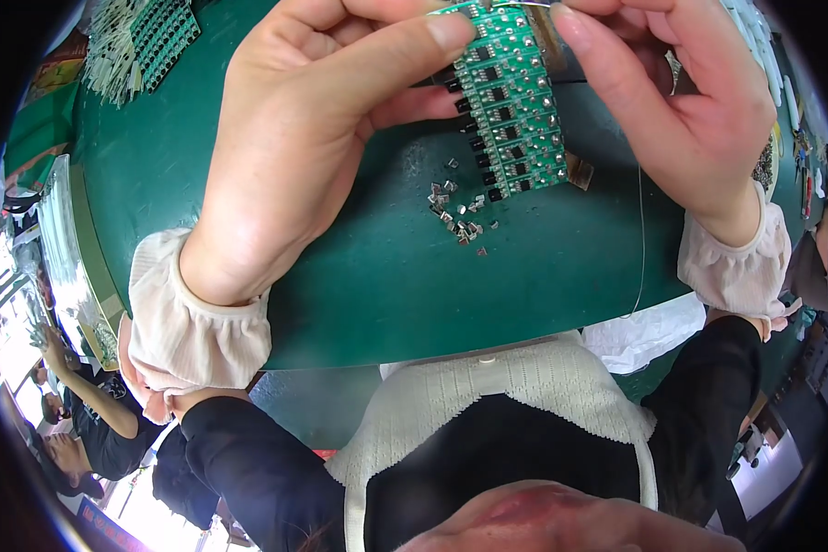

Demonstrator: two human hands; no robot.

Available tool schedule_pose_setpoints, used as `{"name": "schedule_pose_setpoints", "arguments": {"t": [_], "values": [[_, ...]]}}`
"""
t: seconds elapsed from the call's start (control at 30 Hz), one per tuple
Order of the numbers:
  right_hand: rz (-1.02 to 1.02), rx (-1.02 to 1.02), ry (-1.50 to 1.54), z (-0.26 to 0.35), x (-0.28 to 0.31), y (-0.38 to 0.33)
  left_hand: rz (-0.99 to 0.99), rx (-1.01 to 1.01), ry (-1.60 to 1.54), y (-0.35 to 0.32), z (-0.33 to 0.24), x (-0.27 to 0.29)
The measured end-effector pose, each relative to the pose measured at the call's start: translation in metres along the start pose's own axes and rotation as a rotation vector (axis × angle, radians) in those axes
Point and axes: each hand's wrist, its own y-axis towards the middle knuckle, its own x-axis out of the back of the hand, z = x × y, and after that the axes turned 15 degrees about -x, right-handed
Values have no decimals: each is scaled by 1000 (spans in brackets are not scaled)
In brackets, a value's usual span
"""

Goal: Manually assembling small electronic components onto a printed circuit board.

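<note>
A long green circuit board panel point(515, 110), lined with small black parts and shiny solder joints, hangs tilted above the table at the top middle. My left hand point(294, 120) pinches its upper left edge between thumb and fingers. At the panel's upper right, my right hand point(690, 120) has thumb and fingertips closed on a thin wire, whose end lies across the panel's top. A thin silvery strand point(642, 230) hangs below my right hand toward the table's front edge. The picture's upper edge cuts off some of my fingertips.
Several tiny metal pieces point(460, 216) lie scattered on the green table point(386, 313) below the panel. Another green board point(166, 41) with a bundle of white wires point(110, 55) sits at the far left. White plastic point(658, 336) lies by the front edge. Another person point(101, 414) is at the left.
</note>
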Motion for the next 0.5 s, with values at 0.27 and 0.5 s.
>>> {"name": "schedule_pose_setpoints", "arguments": {"t": [0.27, 0.5], "values": [[-10, -15, -15, 13, 1, -5, 53, -113, -48, 4, 7, 6], [7, 187, -75, -29, 2, 11, 76, -74, 91, 1, 11, 6]]}}
